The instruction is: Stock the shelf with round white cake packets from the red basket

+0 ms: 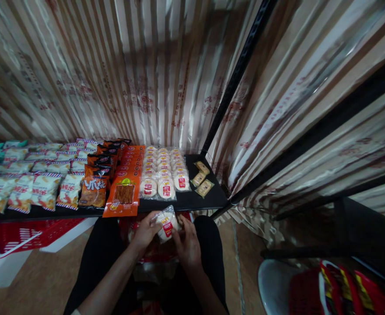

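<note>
Between my two hands, just in front of the shelf edge, is a clear-wrapped white round cake [164, 221] with a red and yellow label. My left hand [146, 230] pinches its left side, and my right hand [187, 243] grips the right side. On the black shelf beyond, rows of the same wrapped white cakes [166, 189] lie overlapping. Beside them on the left are orange snack-stick packets [124, 192]. To their right lie three small yellowish wrapped biscuits [204, 188].
Orange-and-black snack bags [93, 188] and several white striped snack bags [44, 191] fill the shelf's left. A black post [233, 83] rises at its right corner before striped curtains [153, 65]. A red basket [21, 236] sits below left; red-and-yellow packages [350, 284] stand lower right.
</note>
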{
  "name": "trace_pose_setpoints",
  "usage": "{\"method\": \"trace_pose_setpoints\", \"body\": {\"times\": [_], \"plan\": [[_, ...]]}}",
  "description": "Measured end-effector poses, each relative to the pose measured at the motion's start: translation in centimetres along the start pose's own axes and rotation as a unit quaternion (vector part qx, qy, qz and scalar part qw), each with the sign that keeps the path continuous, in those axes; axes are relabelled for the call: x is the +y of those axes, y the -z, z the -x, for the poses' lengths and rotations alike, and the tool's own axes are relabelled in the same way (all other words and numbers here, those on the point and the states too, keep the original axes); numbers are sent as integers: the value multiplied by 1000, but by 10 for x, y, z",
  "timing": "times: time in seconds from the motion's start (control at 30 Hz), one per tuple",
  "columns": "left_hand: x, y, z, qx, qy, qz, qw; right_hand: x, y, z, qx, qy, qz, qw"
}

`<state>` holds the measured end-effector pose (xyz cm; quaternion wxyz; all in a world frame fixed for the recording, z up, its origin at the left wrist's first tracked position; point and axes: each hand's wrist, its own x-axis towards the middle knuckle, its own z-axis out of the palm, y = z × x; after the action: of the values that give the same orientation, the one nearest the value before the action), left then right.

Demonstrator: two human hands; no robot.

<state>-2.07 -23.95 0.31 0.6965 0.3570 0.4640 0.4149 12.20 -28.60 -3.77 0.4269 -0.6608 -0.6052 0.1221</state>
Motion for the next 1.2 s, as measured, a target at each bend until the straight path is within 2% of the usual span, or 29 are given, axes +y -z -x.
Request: {"method": "trace_pose_setpoints", "body": {"times": [0.13,0.27,0.4,0.77,1.0,1.2], "plan": [[9,-9,-2,-9,-14,-25,1000,3,8,-8,-54,-36,-38,997],[12,-18,-7,-6,-18,-27,999,7,14,-16,-70,-88,-92,989],[7,-26,-15,-5,-35,-14,999,12,19,-25,-85,-134,-145,977],[-9,-36,-34,69,-112,-132,982,27,25,-59,-23,-186,-140,972],[-5,-50,-36,59,-122,-182,974,39,21,-86,-3,-175,-166,971],[-2,-59,-44,53,-95,-148,983,42,18,-105,10,-174,-122,977]]}}
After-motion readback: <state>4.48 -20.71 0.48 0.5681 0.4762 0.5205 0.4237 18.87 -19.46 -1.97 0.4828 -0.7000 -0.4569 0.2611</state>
